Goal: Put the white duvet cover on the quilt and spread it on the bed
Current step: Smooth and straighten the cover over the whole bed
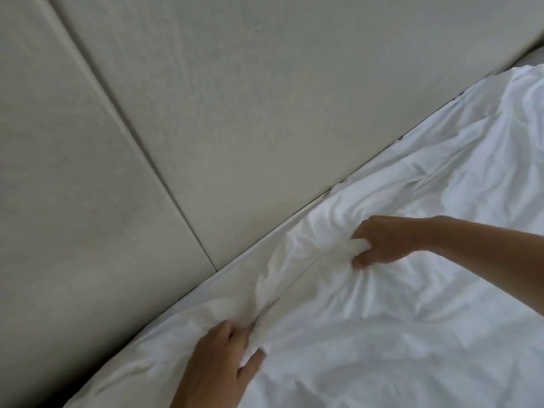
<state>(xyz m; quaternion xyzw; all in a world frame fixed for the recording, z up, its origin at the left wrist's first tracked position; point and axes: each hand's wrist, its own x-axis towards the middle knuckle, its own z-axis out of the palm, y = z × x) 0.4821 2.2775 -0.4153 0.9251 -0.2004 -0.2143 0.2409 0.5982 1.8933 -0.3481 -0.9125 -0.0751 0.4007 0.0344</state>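
My right hand (382, 242) has its grip closed on a bunched fold of the white duvet cover (397, 304), near the cover's top edge; my left hand (226, 351), nearer me along the same edge, pinches a second fold between thumb and fingers. Creases fan out from both grips, so the cloth between them appears slack. To do this step well, I judge that both hands should draw the edge apart and toward the headboard together, keeping the quilt, hidden inside if it is already in, from bunching. The cover lies rumpled across the bed, its edge just beside the padded headboard (265, 113), whose panels meet at a seam (126, 122); a narrow dark gap (368, 169) separates them.
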